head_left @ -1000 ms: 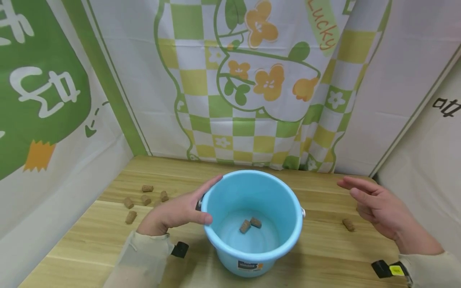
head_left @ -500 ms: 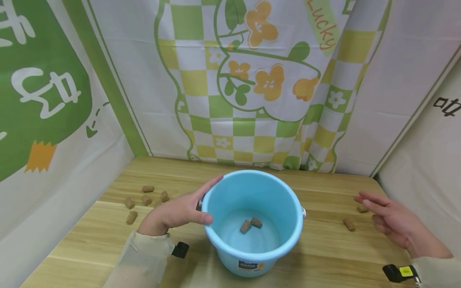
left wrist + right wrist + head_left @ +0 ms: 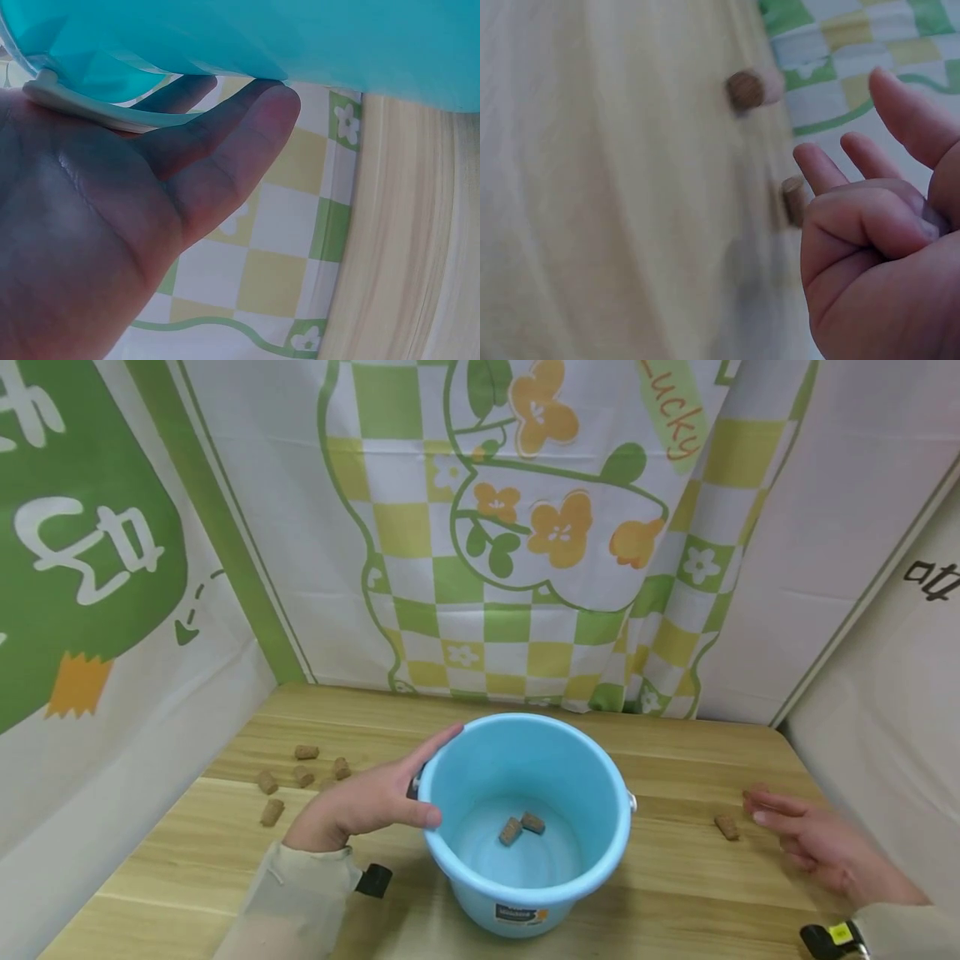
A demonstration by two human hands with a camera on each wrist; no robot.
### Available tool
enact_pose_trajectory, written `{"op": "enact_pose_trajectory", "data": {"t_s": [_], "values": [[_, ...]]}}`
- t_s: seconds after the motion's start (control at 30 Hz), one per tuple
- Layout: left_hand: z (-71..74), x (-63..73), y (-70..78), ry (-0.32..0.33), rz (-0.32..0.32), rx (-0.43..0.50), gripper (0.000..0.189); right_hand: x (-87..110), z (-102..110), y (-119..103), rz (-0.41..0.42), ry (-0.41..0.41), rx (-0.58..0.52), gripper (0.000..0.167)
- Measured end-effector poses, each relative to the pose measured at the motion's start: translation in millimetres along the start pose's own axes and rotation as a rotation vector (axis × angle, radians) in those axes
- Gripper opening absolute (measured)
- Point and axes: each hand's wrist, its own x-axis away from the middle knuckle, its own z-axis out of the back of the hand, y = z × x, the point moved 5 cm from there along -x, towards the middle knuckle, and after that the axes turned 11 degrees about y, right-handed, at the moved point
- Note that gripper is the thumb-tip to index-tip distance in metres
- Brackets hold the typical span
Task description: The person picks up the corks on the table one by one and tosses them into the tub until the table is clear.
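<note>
A light blue bucket (image 3: 525, 893) stands upright on the table with two corks (image 3: 511, 832) lying on its bottom. My left hand (image 3: 375, 802) grips its left side, thumb over the rim and fingers along the outer wall; the left wrist view shows those fingers (image 3: 247, 142) against the blue plastic. At the right, my right hand (image 3: 817, 839) reaches low over the table, index and middle fingers extended, thumb apart, the other fingers curled in. A cork (image 3: 793, 202) lies just beyond its fingertips, mostly hidden in the head view. Another cork (image 3: 726, 827) lies left of that hand.
Several more corks (image 3: 303, 776) are scattered on the wooden table (image 3: 187, 877) left of the bucket, behind my left forearm. A checkered curtain (image 3: 517, 627) hangs along the table's back edge. Cloth walls stand at the left and right sides.
My right hand has moved right and lower, toward the cork at the far right, uncovering it and then covering it again in the head view. The left hand and bucket have stayed put.
</note>
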Motion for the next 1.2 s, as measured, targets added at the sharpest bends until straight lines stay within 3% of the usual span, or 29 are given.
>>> {"op": "enact_pose_trajectory", "data": {"t_s": [0.23,0.33,0.6,0.9,1.2], "values": [[-0.2,-0.8,-0.8,-0.003,0.003,0.007,0.107,-2.3,0,17,-0.046,-0.094,-0.176,0.042],[-0.1,-0.1,-0.7,-0.001,0.001,0.006,0.108,-3.2,-1,18,-0.037,-0.128,-0.179,0.046],[0.5,0.4,-0.5,0.004,0.005,0.006,0.107,-7.2,-13,18,-0.036,-0.156,-0.013,0.043],[0.4,0.4,0.1,0.0,-0.01,0.005,0.106,-11.3,-20,17,-0.038,-0.1,0.179,0.044],[0.3,0.1,-0.2,0.004,0.0,0.005,0.107,-12.8,-23,20,-0.087,-0.046,0.268,0.066]]}}
